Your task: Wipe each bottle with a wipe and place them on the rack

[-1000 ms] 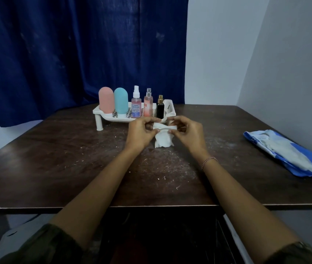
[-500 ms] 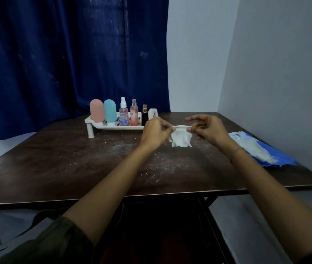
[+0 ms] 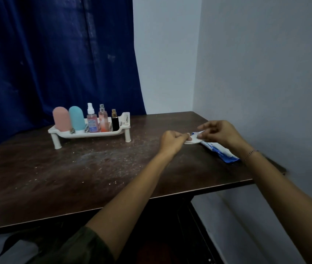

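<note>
Head view, near to far.

- Dark green sleeve [image 3: 65,248] at the lower left. Both bare forearms reach out over the table [image 3: 94,168], a dark wood top with pale specks and dust across the middle.
- Left hand [image 3: 172,141]: fingers curled, thumb and fingertips pinching the left edge of the wipe [image 3: 193,139].
- Right hand [image 3: 220,133]: thumb and a finger pinch the wipe's right edge, and the other fingers are loosely spread above it. Bracelet [image 3: 251,152] on this wrist.
- The wipe is white and crumpled, held low between the two hands on the right side of the table. It is at the far end of the pack [image 3: 218,149]. Cannot tell whether it touches the table or the pack.
- The pack is blue and white and lies flat near the right table edge, partly hidden under the right hand and wrist.
- Rack [image 3: 94,133]: white, on short legs, at far left and well apart from the hands. Five bottles stand upright in a row on it. Left to right they are the pink bottle [image 3: 62,120], teal bottle [image 3: 76,118], clear sprayer [image 3: 91,120], orange sprayer [image 3: 103,120] and black bottle [image 3: 115,121].
- Behind the table are a blue curtain [image 3: 56,54] at left and a pale wall [image 3: 265,73] at right.
</note>
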Available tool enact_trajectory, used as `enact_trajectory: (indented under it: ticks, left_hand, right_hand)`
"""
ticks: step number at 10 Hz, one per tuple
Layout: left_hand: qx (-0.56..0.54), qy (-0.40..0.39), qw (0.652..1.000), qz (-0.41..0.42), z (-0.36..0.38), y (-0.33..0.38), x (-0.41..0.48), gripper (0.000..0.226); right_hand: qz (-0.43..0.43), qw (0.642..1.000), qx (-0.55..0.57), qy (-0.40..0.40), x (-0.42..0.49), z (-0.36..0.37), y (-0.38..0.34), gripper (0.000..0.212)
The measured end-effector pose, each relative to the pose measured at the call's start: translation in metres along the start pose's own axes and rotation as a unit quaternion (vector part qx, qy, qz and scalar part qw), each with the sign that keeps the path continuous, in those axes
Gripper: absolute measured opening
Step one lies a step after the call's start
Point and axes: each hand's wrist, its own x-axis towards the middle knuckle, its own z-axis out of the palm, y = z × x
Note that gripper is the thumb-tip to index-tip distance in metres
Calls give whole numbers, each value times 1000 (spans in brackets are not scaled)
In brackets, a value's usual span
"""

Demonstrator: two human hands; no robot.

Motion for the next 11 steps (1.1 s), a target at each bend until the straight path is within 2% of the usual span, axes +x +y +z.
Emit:
enact_trajectory:
  ticks: [1,2,3,4,5,6,7,8,9,10,11]
  left_hand:
    - [35,-2,999,12,21,-7,2,15]
    - [56,-2,998,21,32,-12,3,16]
    - [124,-36,991,29,44,-15,1,24]
    - [222,-38,972,65,49,-16,-2,27]
    - [291,5,945,151,47,-14,1,29]
    - [362,-34,912,187,46,-16,4,36]
    - [503,-185,829,161,47,-19,-1,49]
    - [530,-235,803,136,48,-18,-2,52]
    - [519,-256,808,111,43,-19,-1,53]
    - [506,-238,823,101,37,-22,0,54]
    - [490,-153,850,120,17,-22,0,57]
  right_hand:
    - [-22,996,-72,40,1,2,17,31]
    - [-33,992,-112,42,1,-1,24,35]
    - [-52,973,-221,-30,3,-6,40,38]
    - [-57,936,-341,-72,4,-8,50,37]
    - [-99,895,-434,-15,0,-9,50,30]
    - [-97,871,-482,4,-10,-7,49,32]
    - [-84,808,-579,-73,-27,6,53,41]
    - [-61,789,-601,-115,-31,12,55,45]
    - [-34,778,-615,-128,-29,15,52,46]
    - [-32,785,-606,-121,-32,16,49,46]
    - [-36,813,-578,-58,-32,18,40,46]
